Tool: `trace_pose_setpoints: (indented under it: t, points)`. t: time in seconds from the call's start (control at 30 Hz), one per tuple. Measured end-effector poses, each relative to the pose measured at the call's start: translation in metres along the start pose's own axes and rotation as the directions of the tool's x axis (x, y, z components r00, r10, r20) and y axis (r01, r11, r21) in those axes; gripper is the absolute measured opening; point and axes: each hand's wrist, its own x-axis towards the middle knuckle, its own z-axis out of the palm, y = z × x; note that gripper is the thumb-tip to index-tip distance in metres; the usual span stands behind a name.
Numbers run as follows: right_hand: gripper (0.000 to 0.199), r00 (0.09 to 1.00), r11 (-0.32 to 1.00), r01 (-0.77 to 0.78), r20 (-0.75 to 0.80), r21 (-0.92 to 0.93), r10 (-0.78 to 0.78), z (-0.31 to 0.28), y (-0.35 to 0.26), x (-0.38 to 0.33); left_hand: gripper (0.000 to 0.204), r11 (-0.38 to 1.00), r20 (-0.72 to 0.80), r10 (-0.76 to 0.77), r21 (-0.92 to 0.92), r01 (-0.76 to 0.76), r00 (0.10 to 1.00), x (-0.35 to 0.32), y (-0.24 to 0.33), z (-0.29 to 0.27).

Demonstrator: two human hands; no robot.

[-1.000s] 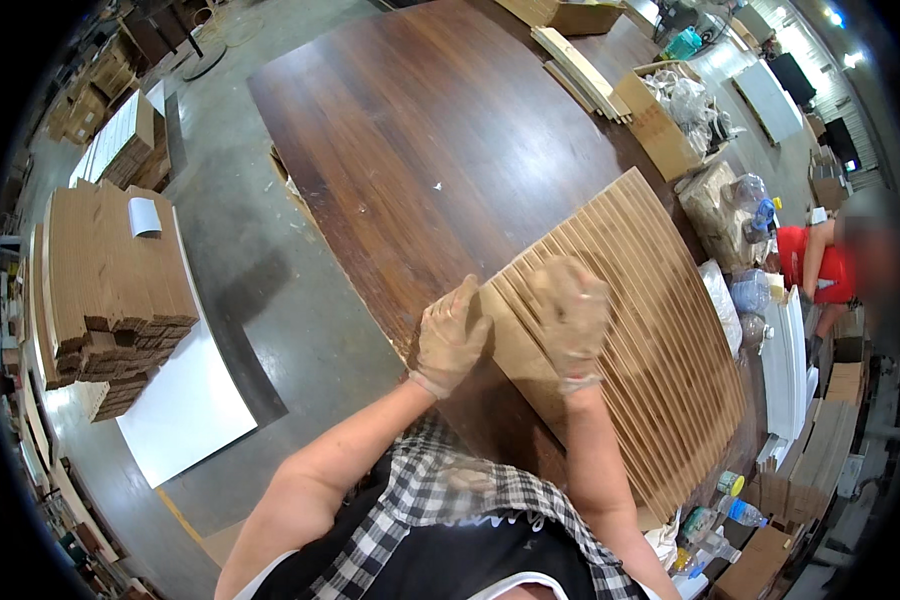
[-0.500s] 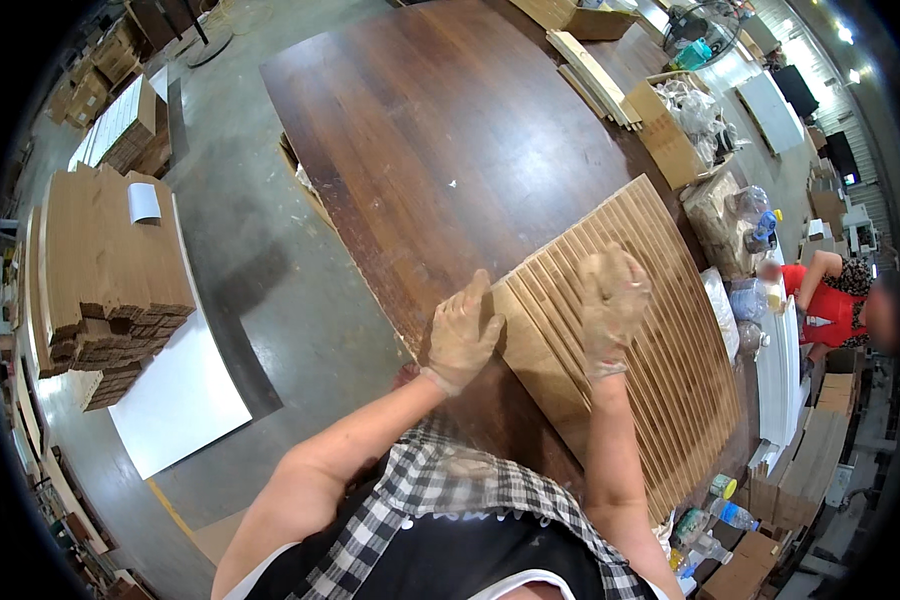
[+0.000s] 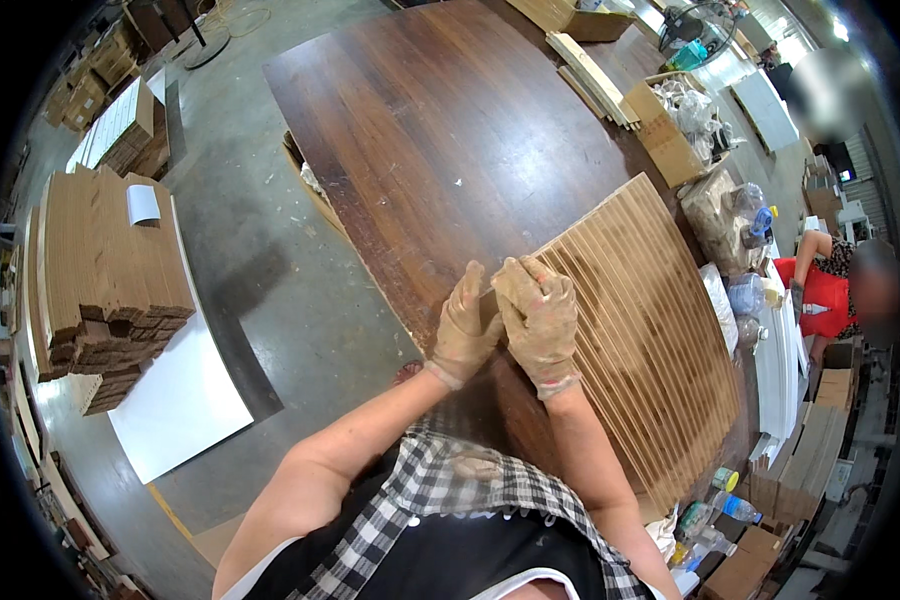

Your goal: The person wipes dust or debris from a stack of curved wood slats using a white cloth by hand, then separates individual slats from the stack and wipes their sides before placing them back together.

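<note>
Both of my hands wear pale, stained work gloves and are close together over the near left corner of a brown slatted panel. My left hand is raised, its fingers stretched up and its thumb apart. Just right of it, my right hand has its fingers bent in toward the panel's corner. Whatever lies beneath those fingers is hidden. Narrow parallel slats or grooves run along the panel, which rests on a dark brown wooden table.
Light wooden strips and an open carton of plastic bags stand at the far right. Bottles line the right side. A person in red is beyond them. Stacked brown boards stand at left.
My right hand has moved left, from above the panel to beside my left hand, which has barely shifted. The smooth strip along the panel's left side no longer shows flat.
</note>
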Motion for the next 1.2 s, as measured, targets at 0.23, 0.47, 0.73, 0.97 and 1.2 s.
trace_pose_setpoints:
  t: [0.23, 0.47, 0.73, 0.97, 1.2]
  points:
    - [0.034, 0.955, 0.957, -0.289, 0.077, 0.012, 0.287, -0.018, -0.003, -0.032, 0.091, 0.998, 0.049, -0.052, -0.020, 0.053, 0.997, 0.002, 0.008, -0.011]
    - [0.041, 0.965, 0.964, -0.256, 0.028, -0.076, 0.259, 0.006, -0.003, -0.033, 0.094, 0.996, 0.148, -0.022, -0.084, 0.034, 0.989, 0.012, -0.003, -0.013]
    - [0.032, 0.886, 0.851, -0.452, -0.242, -0.268, 0.395, -0.071, 0.013, -0.123, 0.079, 0.991, 0.202, 0.106, 0.063, -0.120, 0.974, 0.020, -0.010, -0.021]
    - [0.039, 0.944, 0.951, -0.304, -0.151, -0.045, 0.295, -0.005, -0.009, -0.040, 0.076, 0.976, 0.229, 0.198, 0.038, -0.212, 0.953, 0.019, -0.002, -0.015]
    - [0.036, 0.865, 0.842, -0.467, -0.336, -0.269, 0.373, -0.075, -0.003, -0.164, 0.065, 0.975, 0.268, 0.163, 0.103, -0.196, 0.950, 0.019, 0.003, -0.020]
